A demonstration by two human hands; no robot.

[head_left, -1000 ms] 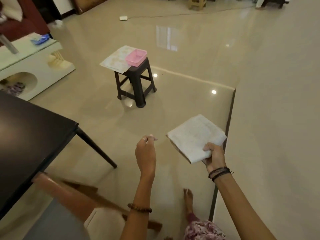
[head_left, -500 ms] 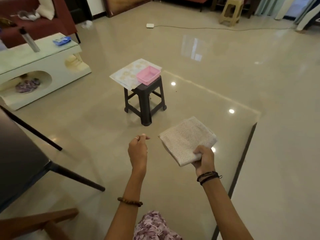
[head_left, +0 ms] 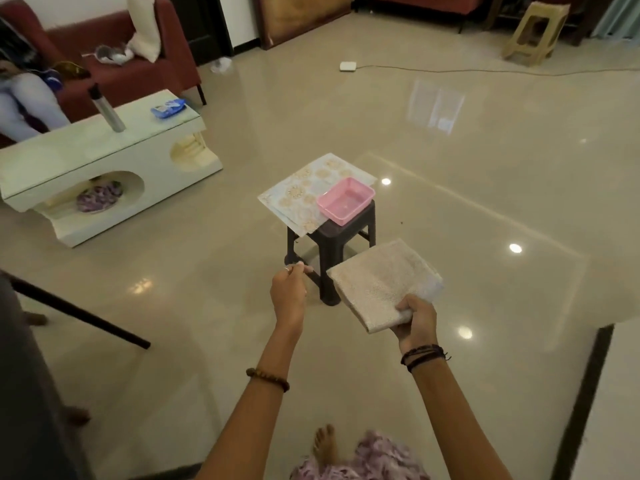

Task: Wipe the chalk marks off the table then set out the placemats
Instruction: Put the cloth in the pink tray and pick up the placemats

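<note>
My right hand [head_left: 415,323] grips a folded beige cloth [head_left: 381,278] by its near corner and holds it flat in front of me. To its left my left hand [head_left: 287,292] is raised with the fingers loosely curled and nothing in it. Ahead, a stack of pale patterned placemats [head_left: 304,192] lies on a small dark stool [head_left: 332,244], overhanging its left side. A pink plastic tray [head_left: 346,199] rests partly on the mats. The dark table [head_left: 20,375] shows only as an edge at the far left, with one slanted leg [head_left: 79,313].
A white coffee table [head_left: 86,150] with a metal bottle [head_left: 107,109] stands at the left, before a red sofa [head_left: 138,71] where a person sits. A beige stool [head_left: 533,32] and a floor cable [head_left: 450,69] are far back. My bare foot [head_left: 323,445] is on the glossy tile floor.
I have moved towards the stool, which is now nearer and more central. The dark table has slid out to the left edge. Both hands keep the same pose, the right still holding the cloth.
</note>
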